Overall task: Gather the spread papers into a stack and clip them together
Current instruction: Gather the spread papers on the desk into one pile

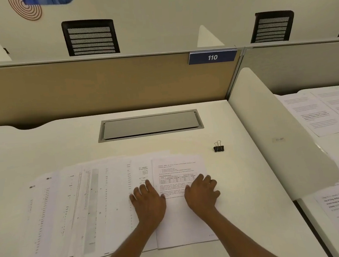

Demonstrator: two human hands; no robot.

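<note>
Both grips are wide and hold nothing. The left hand [148,204] lies palm down with its fingers straight and fanned. The right hand [201,195] rests flat beside it, fingers loose. Both press on the top sheet [182,226], the printed page with the small table, which lies just nearer the person than the binder clip [218,146] and a little to its left. The left hand straddles that sheet's left edge and the page under it.

The rest of the papers [79,206] fan out overlapping, running well to the left of the clip. Nothing is gathered yet, so by my reading this is the very start of the collecting step.

To do it well, the right hand looks best used as an anchor, pinning the top sheet on the side toward the clip. The left hand would reach to the end of the fan farthest from the clip and sweep back. Light, flat pressure should let the pages ride over each other rather than buckle. The likely snag is thin sheets slipping out underneath, so short sweeps seem safer than one long pull.

The clip stands alone on the surface [243,179], apart from the paper and within easy reach of the right hand once the edges are squared.
</note>
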